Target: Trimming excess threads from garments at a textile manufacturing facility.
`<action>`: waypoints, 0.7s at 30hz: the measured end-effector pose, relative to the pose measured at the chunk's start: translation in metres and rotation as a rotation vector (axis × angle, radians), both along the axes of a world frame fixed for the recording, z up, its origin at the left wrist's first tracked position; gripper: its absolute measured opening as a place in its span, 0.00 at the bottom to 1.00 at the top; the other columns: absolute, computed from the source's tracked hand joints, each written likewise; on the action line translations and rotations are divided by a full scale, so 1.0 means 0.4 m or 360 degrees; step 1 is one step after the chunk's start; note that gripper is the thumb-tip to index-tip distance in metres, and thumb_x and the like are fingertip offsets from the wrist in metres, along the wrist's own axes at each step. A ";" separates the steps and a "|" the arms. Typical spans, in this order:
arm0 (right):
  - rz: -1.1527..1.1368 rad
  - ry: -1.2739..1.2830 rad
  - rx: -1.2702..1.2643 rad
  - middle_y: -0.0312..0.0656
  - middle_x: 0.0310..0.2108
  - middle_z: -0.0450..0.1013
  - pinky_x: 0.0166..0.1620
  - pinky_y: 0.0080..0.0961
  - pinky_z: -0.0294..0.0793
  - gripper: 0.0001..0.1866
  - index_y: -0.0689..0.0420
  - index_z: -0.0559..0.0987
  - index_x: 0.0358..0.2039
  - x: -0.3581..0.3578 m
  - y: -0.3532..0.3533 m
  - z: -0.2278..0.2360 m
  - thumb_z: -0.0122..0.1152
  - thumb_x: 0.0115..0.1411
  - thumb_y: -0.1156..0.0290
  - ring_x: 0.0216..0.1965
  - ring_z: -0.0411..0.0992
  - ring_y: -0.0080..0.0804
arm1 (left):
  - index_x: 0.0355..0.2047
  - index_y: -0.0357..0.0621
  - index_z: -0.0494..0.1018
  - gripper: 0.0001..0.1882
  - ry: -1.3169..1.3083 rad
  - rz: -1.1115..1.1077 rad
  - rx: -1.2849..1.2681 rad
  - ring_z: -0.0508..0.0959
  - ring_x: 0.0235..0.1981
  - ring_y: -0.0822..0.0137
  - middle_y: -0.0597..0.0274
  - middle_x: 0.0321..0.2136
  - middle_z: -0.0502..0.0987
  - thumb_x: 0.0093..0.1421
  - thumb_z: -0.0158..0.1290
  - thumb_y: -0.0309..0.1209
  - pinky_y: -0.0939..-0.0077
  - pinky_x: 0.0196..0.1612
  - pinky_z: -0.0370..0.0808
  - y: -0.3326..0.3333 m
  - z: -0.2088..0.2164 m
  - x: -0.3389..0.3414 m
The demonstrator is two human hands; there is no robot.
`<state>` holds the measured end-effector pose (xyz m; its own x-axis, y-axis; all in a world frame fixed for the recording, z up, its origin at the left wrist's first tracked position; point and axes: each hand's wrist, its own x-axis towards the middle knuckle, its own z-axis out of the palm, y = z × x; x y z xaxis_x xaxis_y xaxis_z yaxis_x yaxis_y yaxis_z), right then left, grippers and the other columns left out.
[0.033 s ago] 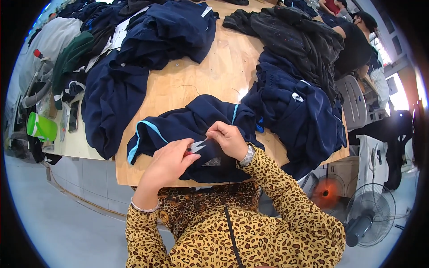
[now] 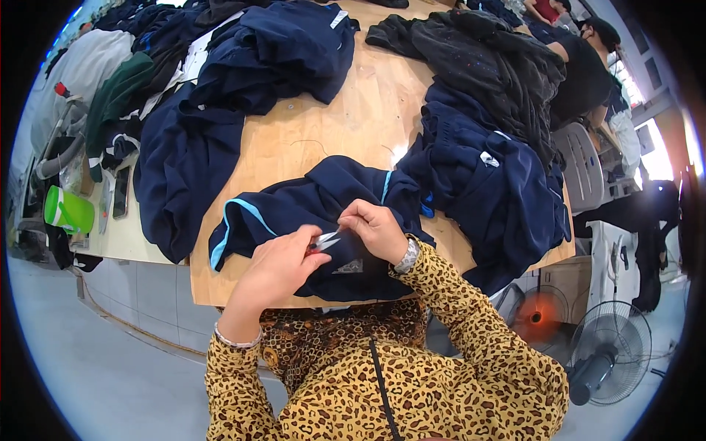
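Note:
On the near edge of the table lies a navy garment point(image 2: 309, 195) with light blue trim, partly crumpled. Over it my left hand point(image 2: 276, 264) grips a pair of thread snips point(image 2: 327, 240) with a red handle, the blades pointing right and a little apart. Just right of the blade tips, my right hand point(image 2: 375, 229) is closed in a pinch. A thin strand seems to run from its fingertips toward the blades, too fine to make out well. Below the hands a small printed patch point(image 2: 348, 267) shows on the cloth.
Navy garments point(image 2: 489, 176) are heaped at the right, with a dark grey pile point(image 2: 485, 66) behind. More navy clothing point(image 2: 272, 55) lies at far left. A green bucket point(image 2: 70, 209) and phone point(image 2: 121, 192) sit left. A fan point(image 2: 610, 345) stands lower right; a person point(image 2: 585, 73) works beyond.

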<state>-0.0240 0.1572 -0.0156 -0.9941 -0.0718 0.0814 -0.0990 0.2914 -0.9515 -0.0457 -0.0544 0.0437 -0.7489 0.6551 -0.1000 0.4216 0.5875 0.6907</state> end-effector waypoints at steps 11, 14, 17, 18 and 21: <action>0.0036 0.0048 -0.0021 0.42 0.25 0.76 0.32 0.19 0.73 0.05 0.64 0.74 0.29 0.007 0.004 0.008 0.55 0.60 0.75 0.27 0.75 0.25 | 0.37 0.41 0.62 0.16 -0.0100 -0.0083 -0.0425 0.77 0.32 0.48 0.49 0.27 0.77 0.57 0.54 0.37 0.57 0.34 0.71 0.076 0.035 -0.038; 0.0031 0.0073 -0.0026 0.42 0.25 0.76 0.31 0.20 0.73 0.05 0.64 0.75 0.29 0.006 0.002 0.005 0.55 0.60 0.75 0.27 0.76 0.26 | 0.37 0.41 0.63 0.17 -0.0109 -0.0088 -0.0456 0.77 0.32 0.48 0.49 0.27 0.77 0.56 0.55 0.38 0.57 0.35 0.71 0.082 0.034 -0.037; 0.0016 0.0103 0.0006 0.43 0.25 0.76 0.31 0.20 0.73 0.05 0.64 0.75 0.29 0.005 0.003 0.004 0.55 0.60 0.75 0.27 0.76 0.27 | 0.37 0.41 0.63 0.17 -0.0102 -0.0080 -0.0478 0.78 0.33 0.48 0.48 0.27 0.77 0.56 0.55 0.37 0.57 0.35 0.71 0.082 0.039 -0.036; 0.0016 0.0103 0.0006 0.43 0.25 0.76 0.31 0.20 0.73 0.05 0.64 0.75 0.29 0.005 0.004 0.004 0.55 0.60 0.75 0.27 0.76 0.27 | 0.37 0.41 0.63 0.17 -0.0104 -0.0073 -0.0488 0.78 0.33 0.48 0.48 0.27 0.77 0.56 0.55 0.37 0.57 0.35 0.71 0.081 0.043 -0.035; 0.0025 0.0100 0.0003 0.43 0.25 0.76 0.31 0.21 0.73 0.05 0.64 0.75 0.29 0.005 0.003 0.004 0.55 0.60 0.75 0.27 0.76 0.28 | 0.37 0.41 0.63 0.17 -0.0111 -0.0036 -0.0486 0.78 0.33 0.48 0.49 0.27 0.77 0.56 0.55 0.37 0.57 0.35 0.71 0.079 0.051 -0.036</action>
<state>-0.0220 0.1582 -0.0138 -0.9858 -0.0875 0.1433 -0.1628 0.2914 -0.9427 -0.0602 -0.0229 0.0640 -0.7188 0.6034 -0.3454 0.3950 0.7632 0.5113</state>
